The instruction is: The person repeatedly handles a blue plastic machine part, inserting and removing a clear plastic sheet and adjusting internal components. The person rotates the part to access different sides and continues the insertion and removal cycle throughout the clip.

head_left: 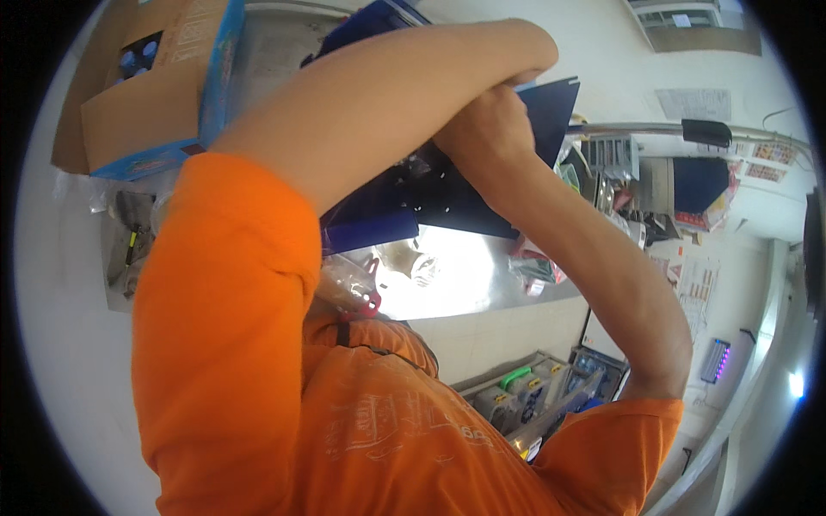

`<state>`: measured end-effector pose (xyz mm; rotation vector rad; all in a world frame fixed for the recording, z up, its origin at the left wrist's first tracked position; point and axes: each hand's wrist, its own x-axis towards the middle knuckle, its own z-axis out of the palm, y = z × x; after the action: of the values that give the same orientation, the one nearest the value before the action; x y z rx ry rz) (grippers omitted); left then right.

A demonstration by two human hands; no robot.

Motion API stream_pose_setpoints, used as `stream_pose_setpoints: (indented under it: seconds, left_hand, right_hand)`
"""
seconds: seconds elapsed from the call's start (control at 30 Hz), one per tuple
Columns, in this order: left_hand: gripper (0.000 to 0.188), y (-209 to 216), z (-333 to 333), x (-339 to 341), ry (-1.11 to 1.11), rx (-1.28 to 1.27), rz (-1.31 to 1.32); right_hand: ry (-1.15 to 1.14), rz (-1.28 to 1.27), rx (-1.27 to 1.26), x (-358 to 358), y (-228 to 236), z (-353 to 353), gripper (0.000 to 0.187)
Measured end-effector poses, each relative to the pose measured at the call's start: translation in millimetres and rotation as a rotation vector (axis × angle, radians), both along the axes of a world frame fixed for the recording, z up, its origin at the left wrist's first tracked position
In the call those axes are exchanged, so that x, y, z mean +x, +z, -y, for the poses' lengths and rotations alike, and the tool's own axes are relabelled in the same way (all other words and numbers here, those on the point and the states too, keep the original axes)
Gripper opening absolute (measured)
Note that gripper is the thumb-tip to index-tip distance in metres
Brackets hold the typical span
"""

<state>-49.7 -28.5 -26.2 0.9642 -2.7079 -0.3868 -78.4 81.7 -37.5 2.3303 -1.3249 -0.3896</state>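
Observation:
My left arm reaches up and across the view, and its far end, where my left hand (pixel 533 50) bends down, hides its own fingers. Just below it, my right hand (pixel 492 127) is closed with the knuckles up; whatever it grips is hidden. Both are over a dark blue panel (pixel 551 112), which shows past my right hand. Under my arms spreads a dark, blue-edged surface (pixel 469 206) with small white bits on it. Its rolled or folded blue edge (pixel 370 232) faces me.
An open cardboard box (pixel 142 133) with blue-capped bottles stands at the far left. Plastic bags (pixel 348 284) lie on the shiny metal table (pixel 465 279) close to me. Grey cases (pixel 525 387) sit below its edge. A grey slotted rack (pixel 613 156) and other goods stand at the right.

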Motion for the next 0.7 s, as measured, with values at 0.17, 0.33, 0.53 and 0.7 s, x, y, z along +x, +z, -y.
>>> stream_pose_setpoints:
  seconds: [0.17, 0.33, 0.53, 0.7]
  left_hand:
    - [0.039, 17, -19, 28, 0.056, -0.154, -0.257]
    - [0.031, 13, -64, 69, 0.274, -0.431, -0.94]
    - [0.033, -65, -171, 101, 0.732, 0.378, -1.051]
    - [0.038, -143, -149, 67, 0.855, 0.162, -0.786]
  right_hand:
    - [-0.138, -0.112, 0.244, 25, 20, 9, 0.022]
    - [-0.129, -0.167, 0.22, 25, 4, 10, 0.018]
    - [-0.158, -0.197, 0.229, 17, 24, 9, 0.014]
    - [-0.089, -0.193, 0.216, 12, 17, 14, 0.009]
